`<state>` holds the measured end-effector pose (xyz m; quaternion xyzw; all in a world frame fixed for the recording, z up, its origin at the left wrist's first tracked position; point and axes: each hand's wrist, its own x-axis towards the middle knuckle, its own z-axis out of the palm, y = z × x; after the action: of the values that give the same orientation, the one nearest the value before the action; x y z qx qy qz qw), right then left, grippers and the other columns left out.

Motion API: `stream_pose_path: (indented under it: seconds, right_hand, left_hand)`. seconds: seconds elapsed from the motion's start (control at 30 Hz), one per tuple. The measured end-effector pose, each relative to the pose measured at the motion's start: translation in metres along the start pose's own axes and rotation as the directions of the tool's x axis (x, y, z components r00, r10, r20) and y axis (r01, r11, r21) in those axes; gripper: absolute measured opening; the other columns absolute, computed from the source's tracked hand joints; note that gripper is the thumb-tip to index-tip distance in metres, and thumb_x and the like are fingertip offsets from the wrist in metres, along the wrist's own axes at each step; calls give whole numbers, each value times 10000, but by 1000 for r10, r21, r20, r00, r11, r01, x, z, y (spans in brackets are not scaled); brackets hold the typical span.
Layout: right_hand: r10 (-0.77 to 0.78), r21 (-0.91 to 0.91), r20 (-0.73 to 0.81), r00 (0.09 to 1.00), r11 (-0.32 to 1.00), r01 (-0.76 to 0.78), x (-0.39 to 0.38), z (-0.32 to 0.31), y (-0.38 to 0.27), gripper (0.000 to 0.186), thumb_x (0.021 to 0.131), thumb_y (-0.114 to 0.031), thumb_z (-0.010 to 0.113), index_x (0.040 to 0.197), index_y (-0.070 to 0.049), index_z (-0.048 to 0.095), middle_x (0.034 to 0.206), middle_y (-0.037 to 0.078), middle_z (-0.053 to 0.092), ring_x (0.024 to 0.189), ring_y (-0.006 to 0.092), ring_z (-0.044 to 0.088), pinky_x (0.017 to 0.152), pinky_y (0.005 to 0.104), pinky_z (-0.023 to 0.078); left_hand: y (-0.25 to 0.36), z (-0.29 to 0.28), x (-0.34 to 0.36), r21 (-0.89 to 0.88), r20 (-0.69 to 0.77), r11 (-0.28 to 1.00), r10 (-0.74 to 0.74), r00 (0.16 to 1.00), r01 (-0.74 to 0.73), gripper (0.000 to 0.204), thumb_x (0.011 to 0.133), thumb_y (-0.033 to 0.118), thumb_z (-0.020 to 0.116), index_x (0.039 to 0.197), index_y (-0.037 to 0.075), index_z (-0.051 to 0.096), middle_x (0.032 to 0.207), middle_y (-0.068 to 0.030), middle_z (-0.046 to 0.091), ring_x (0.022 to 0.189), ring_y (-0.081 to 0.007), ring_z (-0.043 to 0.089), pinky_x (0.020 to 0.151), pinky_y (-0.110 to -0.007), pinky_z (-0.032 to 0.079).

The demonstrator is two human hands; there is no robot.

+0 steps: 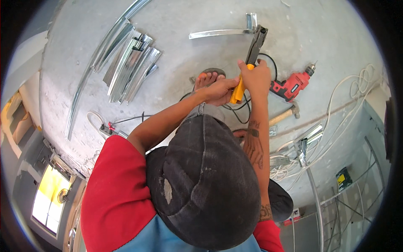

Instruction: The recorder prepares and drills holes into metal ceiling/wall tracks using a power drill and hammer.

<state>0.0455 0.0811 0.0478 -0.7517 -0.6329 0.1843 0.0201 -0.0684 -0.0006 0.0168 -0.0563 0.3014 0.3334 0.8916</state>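
Observation:
My right hand (257,77) is wrapped around the yellow grips of a long black-jawed crimper (254,48). At the lower end of those grips my left hand (221,91) holds on with closed fingers. The crimper points away from me, its black head beside the joint of two short silvery metal channels (222,33). One channel lies across the floor to the left, while a short piece (251,20) stands out at an angle to it. Whether the jaws bite the metal cannot be made out. My palm hides part of the grips.
A red drill (294,86) and a hammer (285,115) lie to the right. Cut metal channels (130,69) are piled at the left beside a long curved strip (82,90). White cable (357,90) coils at the right; a bare foot in a sandal (206,77) is close by.

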Motion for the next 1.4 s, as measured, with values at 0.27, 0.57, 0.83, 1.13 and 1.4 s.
stream_pose_path:
  seconds: [0.27,0.57,0.83,1.13,1.4]
  right_hand:
    - [160,559,626,763,591,-582,20,-96,-25,880,824,-716,623,1371,-41,477,1185,167,574,855,224,626,761,352,527]
    - [173,629,592,787,511,-586,12,-5,-11,726,806,-630,705,929,83,645,851,138,666,732,199,619,682,340,506]
    - [151,547,508,848,704,-454,23,1,-4,628,814,-564,715,874,59,653,771,152,677,687,230,649,659,350,511]
    - [84,537,338,937,801,-266,14,25,1,563,807,-487,688,853,73,660,727,178,682,684,285,671,677,404,514]
    - [109,748,355,929,563,-352,9,-2,0,326,867,-294,704,820,20,630,662,83,646,547,152,617,535,308,488]
  left_hand:
    - [0,-12,0,143,-116,990,37,993,-20,437,1071,357,395,1172,-37,554,1011,-87,601,905,-214,623,808,-382,532]
    - [2,-1,-10,197,-131,964,205,970,-177,571,1031,442,471,1328,-45,479,1145,-82,597,1013,-160,585,918,-318,484]
    - [34,4,-31,514,-45,858,53,998,-22,739,938,389,675,1421,-100,404,1322,-133,546,1198,-189,555,1045,-325,428]
    - [32,11,-25,612,-129,791,86,988,11,729,832,290,815,1355,-107,499,1207,-180,651,1107,-200,640,926,-307,527]
    - [21,14,-15,499,-159,866,142,977,-44,522,982,417,599,1271,-16,570,1052,-79,669,1005,-174,647,891,-316,527]
